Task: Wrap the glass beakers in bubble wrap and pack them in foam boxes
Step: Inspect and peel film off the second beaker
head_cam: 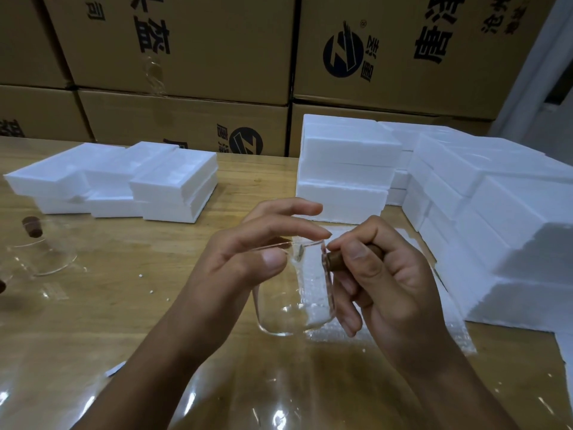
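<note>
Above the worktop (124, 290), my right hand (381, 283) grips the beaker (288, 305) by its wooden handle (336, 260). My left hand (248, 256) pinches the rim.

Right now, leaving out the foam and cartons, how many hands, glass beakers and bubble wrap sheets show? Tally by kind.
Hands: 2, left hand and right hand, both on the held beaker.
Glass beakers: 2, the held beaker and a second beaker at the table's left.
Bubble wrap sheets: 1.
Total: 5.
Brown bit at left edge: cannot tell.
</note>
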The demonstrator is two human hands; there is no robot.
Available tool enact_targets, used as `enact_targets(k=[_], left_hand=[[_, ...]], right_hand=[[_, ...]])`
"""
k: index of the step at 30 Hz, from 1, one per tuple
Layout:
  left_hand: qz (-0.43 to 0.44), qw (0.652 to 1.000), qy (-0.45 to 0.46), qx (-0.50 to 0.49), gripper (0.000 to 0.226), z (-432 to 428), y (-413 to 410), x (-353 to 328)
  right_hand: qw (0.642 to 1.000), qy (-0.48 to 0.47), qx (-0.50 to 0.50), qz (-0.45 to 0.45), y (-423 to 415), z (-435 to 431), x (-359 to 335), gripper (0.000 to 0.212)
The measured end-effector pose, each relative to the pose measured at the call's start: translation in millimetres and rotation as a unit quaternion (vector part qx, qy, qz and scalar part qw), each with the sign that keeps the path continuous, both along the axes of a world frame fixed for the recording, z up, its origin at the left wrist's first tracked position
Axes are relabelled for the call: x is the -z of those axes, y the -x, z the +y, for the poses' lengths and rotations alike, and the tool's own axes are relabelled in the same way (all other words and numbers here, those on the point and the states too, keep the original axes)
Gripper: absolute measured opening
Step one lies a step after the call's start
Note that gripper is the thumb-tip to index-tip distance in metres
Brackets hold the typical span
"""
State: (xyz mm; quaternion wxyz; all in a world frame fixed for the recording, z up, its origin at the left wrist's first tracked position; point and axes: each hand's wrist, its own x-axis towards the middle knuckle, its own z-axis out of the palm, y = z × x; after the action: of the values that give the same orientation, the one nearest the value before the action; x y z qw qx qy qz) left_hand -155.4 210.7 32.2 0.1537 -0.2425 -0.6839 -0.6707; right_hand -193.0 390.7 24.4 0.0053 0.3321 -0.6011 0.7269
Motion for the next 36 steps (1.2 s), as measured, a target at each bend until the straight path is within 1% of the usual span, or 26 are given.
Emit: enact_targets(k=[8, 10, 14, 18, 22, 25, 28, 31, 36], left_hand=[[0.089, 0.992, -0.049, -0.071, 0.017, 6.8, -0.3, -1.8], [0.095, 0.990, -0.044, -0.090, 0.021, 7.8, -0.8, -1.5], [0.097, 0.988, 0.020, -0.117, 0.035, 10.7, -2.2, -1.2], [0.081, 0.986, 0.058, -0.134, 0.046, 12.3, -1.7, 2.3], [0.107, 0.973, 0.129, -0.157, 0.062, 12.8, 0.2, 7.0], [0.120, 0.965, 0.168, -0.161, 0.066, 13.7, 1.5, 9.9], [0.120, 0.964, 0.173, -0.163, 0.066, 13.1, 1.6, 11.4], [0.107, 0.970, 0.166, -0.142, 0.063, 10.9, 1.0, 13.5], [0.078, 0.978, 0.163, -0.108, 0.067, 9.8, -0.5, 16.7]], right_hand=[[0.998, 0.050, 0.022, -0.010, -0.8, -0.3, -1.3, 0.024], [0.998, 0.057, 0.027, -0.014, -0.6, -0.9, -1.1, 0.025], [0.995, 0.077, 0.033, -0.046, 0.7, -0.7, -1.1, 0.025], [0.991, 0.092, 0.031, -0.088, 0.6, -2.3, -1.5, 0.026], [0.983, 0.110, 0.035, -0.142, -1.2, -4.7, -5.4, 0.031], [0.974, 0.130, 0.042, -0.178, -1.4, -4.2, -8.3, 0.035], [0.970, 0.137, 0.048, -0.194, -1.9, -5.6, -8.8, 0.040], [0.966, 0.143, 0.051, -0.210, -1.8, -7.7, -9.5, 0.045], [0.961, 0.148, 0.068, -0.224, -0.8, -7.4, -9.0, 0.044]])
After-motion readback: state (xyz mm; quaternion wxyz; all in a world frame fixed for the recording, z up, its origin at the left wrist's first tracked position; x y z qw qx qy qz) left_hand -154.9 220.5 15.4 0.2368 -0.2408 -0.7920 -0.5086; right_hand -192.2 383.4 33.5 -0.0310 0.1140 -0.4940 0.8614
